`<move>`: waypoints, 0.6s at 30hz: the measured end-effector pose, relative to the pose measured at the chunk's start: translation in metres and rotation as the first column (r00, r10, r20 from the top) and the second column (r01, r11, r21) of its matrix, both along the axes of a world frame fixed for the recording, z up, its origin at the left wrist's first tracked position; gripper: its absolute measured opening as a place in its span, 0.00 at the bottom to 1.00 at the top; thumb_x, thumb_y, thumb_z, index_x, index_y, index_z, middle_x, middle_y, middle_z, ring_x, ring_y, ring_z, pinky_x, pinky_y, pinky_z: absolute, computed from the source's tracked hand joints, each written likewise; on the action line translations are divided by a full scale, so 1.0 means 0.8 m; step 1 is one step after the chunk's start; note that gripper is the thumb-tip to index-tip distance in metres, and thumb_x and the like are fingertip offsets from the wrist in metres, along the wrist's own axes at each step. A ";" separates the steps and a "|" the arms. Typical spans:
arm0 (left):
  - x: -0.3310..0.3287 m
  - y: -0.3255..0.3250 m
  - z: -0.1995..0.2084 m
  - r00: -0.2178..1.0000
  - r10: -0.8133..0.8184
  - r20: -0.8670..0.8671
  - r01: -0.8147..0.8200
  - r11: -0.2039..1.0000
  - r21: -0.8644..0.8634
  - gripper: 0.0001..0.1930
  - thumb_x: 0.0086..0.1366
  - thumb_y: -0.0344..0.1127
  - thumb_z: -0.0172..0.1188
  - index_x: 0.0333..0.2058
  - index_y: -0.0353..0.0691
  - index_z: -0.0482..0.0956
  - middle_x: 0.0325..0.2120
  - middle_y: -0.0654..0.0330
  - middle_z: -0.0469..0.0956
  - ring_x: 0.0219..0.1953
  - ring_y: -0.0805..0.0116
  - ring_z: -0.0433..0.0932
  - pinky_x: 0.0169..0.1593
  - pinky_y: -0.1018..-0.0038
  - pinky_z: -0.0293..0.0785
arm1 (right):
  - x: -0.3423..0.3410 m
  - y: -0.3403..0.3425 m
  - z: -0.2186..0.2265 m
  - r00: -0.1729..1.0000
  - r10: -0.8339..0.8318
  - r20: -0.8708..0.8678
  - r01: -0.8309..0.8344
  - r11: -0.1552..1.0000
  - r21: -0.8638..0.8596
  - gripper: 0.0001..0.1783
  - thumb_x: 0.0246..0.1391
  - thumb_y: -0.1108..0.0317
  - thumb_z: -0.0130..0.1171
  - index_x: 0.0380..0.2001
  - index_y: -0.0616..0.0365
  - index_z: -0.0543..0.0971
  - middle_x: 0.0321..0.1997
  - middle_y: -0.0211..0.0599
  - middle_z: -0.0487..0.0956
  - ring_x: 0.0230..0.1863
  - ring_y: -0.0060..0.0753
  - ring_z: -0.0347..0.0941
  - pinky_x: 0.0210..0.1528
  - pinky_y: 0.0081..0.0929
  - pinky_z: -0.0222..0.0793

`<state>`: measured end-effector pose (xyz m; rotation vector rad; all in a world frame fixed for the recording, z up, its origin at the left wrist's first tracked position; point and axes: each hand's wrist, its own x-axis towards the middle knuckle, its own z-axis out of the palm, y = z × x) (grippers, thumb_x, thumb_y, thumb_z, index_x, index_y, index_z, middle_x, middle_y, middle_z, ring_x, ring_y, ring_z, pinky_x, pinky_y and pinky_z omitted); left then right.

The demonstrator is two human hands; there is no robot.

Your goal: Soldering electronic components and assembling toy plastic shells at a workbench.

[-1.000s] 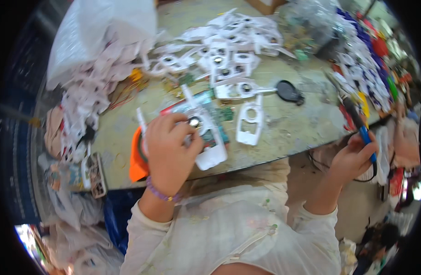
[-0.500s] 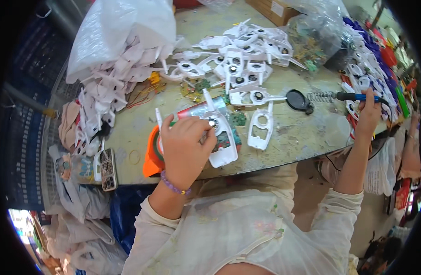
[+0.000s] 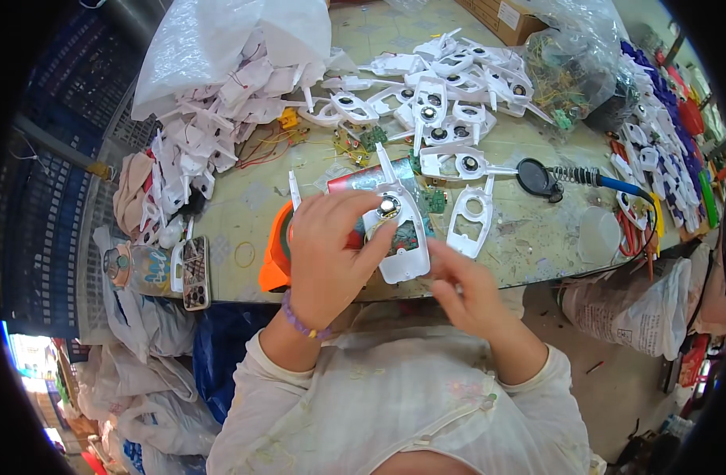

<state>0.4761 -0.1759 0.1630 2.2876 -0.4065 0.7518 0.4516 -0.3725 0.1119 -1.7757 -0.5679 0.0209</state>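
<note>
The left hand [image 3: 327, 257] has its fingers wrapped around a white plastic shell [image 3: 398, 237], thumb by a small round speaker [image 3: 388, 207]. The right hand [image 3: 466, 289] touches the shell's lower edge, fingers together. A soldering iron [image 3: 584, 178] lies on the table [image 3: 260, 198], far from the fingers.

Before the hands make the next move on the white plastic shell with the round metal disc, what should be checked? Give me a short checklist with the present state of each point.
1. Left hand grips the white plastic shell: ok, fingers wrap its left side.
2. Round metal disc sits in the shell: ok, it shows at the top, under the thumb tip.
3. Right hand at the shell: ok, its fingertips reach the lower right corner.
4. Soldering iron with blue handle set aside: ok, it lies on the table, apart from both hands.
5. Small green circuit board within reach: ok, beside the shell.
6. Wires joined inside the shell: cannot tell, hidden.
</note>
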 end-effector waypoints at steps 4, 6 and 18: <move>-0.054 0.038 -0.002 0.968 -0.155 0.196 0.129 0.982 0.140 0.17 0.45 0.34 0.71 0.34 0.42 0.76 0.31 0.63 0.77 0.33 0.63 0.75 0.36 0.67 0.69 | 0.013 0.015 -0.002 0.994 0.061 0.093 -0.058 0.997 -0.041 0.20 0.52 0.66 0.61 0.47 0.60 0.74 0.28 0.38 0.77 0.22 0.23 0.72 0.25 0.22 0.68; -0.065 0.042 -0.016 0.949 -0.222 0.225 0.155 0.946 0.284 0.18 0.44 0.36 0.72 0.35 0.44 0.76 0.32 0.64 0.76 0.34 0.64 0.75 0.37 0.67 0.70 | 0.010 0.019 0.006 0.995 -0.053 0.086 0.051 0.998 0.026 0.18 0.49 0.66 0.64 0.43 0.61 0.77 0.26 0.38 0.77 0.20 0.24 0.71 0.23 0.21 0.67; -0.055 0.104 -0.014 0.969 -0.091 0.228 -0.051 0.834 0.549 0.13 0.47 0.31 0.58 0.35 0.49 0.80 0.37 0.66 0.75 0.42 0.68 0.75 0.49 0.63 0.67 | 0.030 0.074 0.044 0.655 -0.073 0.752 0.267 0.953 -0.140 0.25 0.42 0.74 0.63 0.48 0.64 0.73 0.37 0.44 0.79 0.31 0.39 0.77 0.31 0.28 0.73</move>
